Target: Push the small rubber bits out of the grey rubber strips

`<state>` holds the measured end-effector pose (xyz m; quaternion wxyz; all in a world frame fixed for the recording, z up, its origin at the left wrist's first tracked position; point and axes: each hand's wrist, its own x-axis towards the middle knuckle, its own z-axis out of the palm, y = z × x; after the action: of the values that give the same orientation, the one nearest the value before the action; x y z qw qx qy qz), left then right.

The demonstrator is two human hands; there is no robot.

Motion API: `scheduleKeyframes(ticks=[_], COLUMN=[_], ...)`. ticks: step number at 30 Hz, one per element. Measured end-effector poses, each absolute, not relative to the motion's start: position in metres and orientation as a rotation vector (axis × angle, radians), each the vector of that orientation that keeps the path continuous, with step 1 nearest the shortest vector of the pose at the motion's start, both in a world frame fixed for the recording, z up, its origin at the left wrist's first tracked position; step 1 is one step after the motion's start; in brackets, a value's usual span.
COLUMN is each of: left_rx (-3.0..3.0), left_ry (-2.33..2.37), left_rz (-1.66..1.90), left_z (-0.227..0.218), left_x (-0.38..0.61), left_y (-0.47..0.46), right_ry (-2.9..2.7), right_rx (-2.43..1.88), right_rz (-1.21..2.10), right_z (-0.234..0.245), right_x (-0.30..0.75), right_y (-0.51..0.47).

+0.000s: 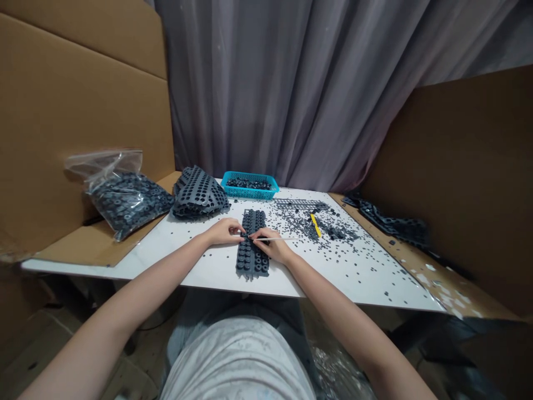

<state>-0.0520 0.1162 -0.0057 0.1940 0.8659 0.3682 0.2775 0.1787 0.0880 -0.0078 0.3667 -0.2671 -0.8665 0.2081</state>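
A dark rubber strip with rows of round moulded parts lies lengthwise on the white table in front of me. My left hand rests on the strip's left edge, fingers pinched together on it. My right hand is closed around a thin pale stick that points right, its tip end at the strip's middle. Whether the left fingers hold a loose piece is too small to tell.
A stack of similar rubber sheets lies at the back left, beside a clear bag of dark rings. A blue basket holds small parts. Loose dark bits and a yellow tool are scattered right. Cardboard walls stand on both sides; more strips lie far right.
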Motion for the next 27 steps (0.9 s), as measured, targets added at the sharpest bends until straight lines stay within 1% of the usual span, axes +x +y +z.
scheduleKeyframes(ticks=[6, 9, 11, 13, 16, 19, 21, 24, 27], left_rx=[2.425, 2.414, 2.4, 2.383, 2.351, 2.328, 2.339, 2.405, 2.492], left_ry=[1.034, 1.034, 1.04, 1.052, 1.078, 1.123, 1.147, 1.14, 1.128], left_rz=[0.75, 0.729, 0.715, 0.706, 0.686, 0.652, 0.628, 0.593, 0.594], left_z=[-0.004, -0.004, -0.004, -0.003, 0.002, 0.013, 0.021, 0.032, 0.038], left_x=[-0.051, -0.051, -0.05, -0.051, -0.057, -0.066, -0.068, -0.064, -0.053], left_y=[0.115, 0.115, 0.115, 0.115, 0.115, 0.115, 0.111, 0.096, 0.068], right_ry=[-2.41, -2.36, -2.259, -2.125, -1.95, -1.909, -1.91, -1.921, -1.972], right_rx=[-0.741, -0.798, -0.86, -0.913, -0.906, -0.828, -0.802, -0.795, -0.794], right_rz=[0.283, 0.198, 0.208, 0.285, 0.509, 0.792, 0.911, 0.951, 0.895], right_z=[-0.006, -0.007, -0.005, -0.002, 0.002, 0.001, -0.001, -0.005, -0.007], right_x=[0.177, 0.178, 0.181, 0.184, 0.184, 0.181, 0.178, 0.177, 0.178], right_y=[0.09, 0.094, 0.095, 0.093, 0.082, 0.07, 0.065, 0.063, 0.065])
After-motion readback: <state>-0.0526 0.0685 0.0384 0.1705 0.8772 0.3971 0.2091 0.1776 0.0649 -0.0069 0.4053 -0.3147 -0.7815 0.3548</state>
